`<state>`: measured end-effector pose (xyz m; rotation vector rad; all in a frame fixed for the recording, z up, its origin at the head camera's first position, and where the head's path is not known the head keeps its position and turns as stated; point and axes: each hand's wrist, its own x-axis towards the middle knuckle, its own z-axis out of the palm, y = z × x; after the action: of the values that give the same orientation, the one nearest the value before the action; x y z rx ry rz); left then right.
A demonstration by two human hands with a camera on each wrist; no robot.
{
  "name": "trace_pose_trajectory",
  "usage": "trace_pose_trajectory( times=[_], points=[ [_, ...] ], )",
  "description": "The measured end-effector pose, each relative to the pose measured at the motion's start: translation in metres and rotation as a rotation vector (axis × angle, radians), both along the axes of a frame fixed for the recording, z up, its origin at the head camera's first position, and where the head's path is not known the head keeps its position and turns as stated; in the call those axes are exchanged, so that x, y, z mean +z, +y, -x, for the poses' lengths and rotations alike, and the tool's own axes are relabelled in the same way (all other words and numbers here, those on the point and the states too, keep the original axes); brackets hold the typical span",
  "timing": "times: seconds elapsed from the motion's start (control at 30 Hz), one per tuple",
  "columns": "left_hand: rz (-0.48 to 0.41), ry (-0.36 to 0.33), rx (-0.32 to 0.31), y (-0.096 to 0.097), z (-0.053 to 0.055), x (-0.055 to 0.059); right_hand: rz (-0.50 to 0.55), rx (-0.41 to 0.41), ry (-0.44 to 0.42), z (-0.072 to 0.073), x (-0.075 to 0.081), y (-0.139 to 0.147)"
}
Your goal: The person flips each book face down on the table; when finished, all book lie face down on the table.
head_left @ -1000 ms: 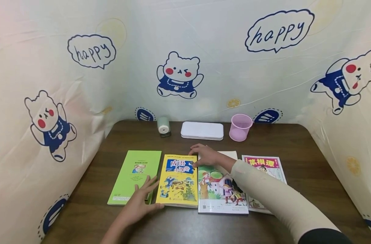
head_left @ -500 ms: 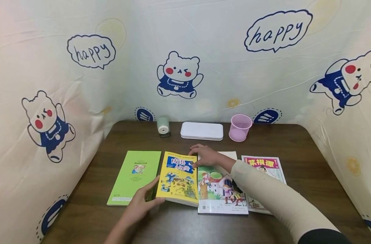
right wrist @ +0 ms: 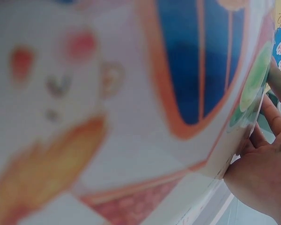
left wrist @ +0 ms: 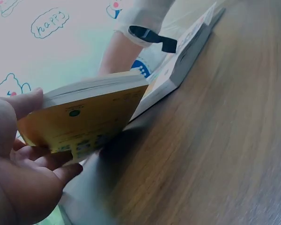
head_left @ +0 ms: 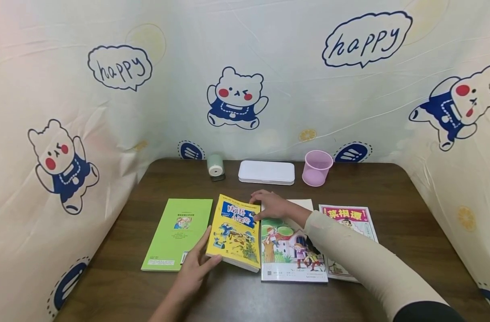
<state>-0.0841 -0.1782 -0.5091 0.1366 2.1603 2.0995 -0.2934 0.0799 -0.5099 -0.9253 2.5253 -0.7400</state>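
A yellow book (head_left: 234,232) with a blue title panel is tilted up along its left side, its white page edge showing at the front. My left hand (head_left: 196,264) grips its lower left corner. In the left wrist view, the left thumb (left wrist: 25,103) lies at the page edge and the fingers are under the back cover (left wrist: 84,122). My right hand (head_left: 273,205) holds the book's upper right edge between thumb and fingers. The right forearm crosses over a picture book (head_left: 285,250) lying to the right, whose illustrated cover fills most of the right wrist view.
A green book (head_left: 180,232) lies at the left, and a pink-bordered book (head_left: 365,223) at the right, partly hidden by the sleeve. Along the back of the table (head_left: 225,299) stand a pencil sharpener (head_left: 215,165), a white flat case (head_left: 266,172) and a pink mesh cup (head_left: 317,167).
My left hand has closed on the yellow book's left side and lifted it, so the book has tilted up and turned slightly. The right hand has stayed at its upper right edge.
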Motion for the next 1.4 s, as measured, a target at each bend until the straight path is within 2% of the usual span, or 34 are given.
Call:
trace_pose_trajectory(
  times=[0.27,0.43,0.9,1.13,1.4],
  points=[
    [-0.114,-0.027,0.028,0.007,-0.001,0.000,-0.016,-0.010,-0.001,0.001,-0.002,0.000],
    [-0.138,0.016,0.007,0.007,-0.002,-0.001,-0.019,-0.015,0.014,0.002,-0.004,0.000],
    [-0.064,0.064,0.017,0.004,-0.004,-0.001,0.002,-0.037,0.038,0.000,-0.002,-0.002],
    [-0.036,0.083,0.022,0.004,-0.005,0.000,0.050,-0.054,0.017,-0.002,-0.001,-0.004],
    [-0.025,0.123,0.014,0.004,-0.005,0.001,0.130,-0.035,-0.030,-0.011,0.015,-0.014]
  ],
)
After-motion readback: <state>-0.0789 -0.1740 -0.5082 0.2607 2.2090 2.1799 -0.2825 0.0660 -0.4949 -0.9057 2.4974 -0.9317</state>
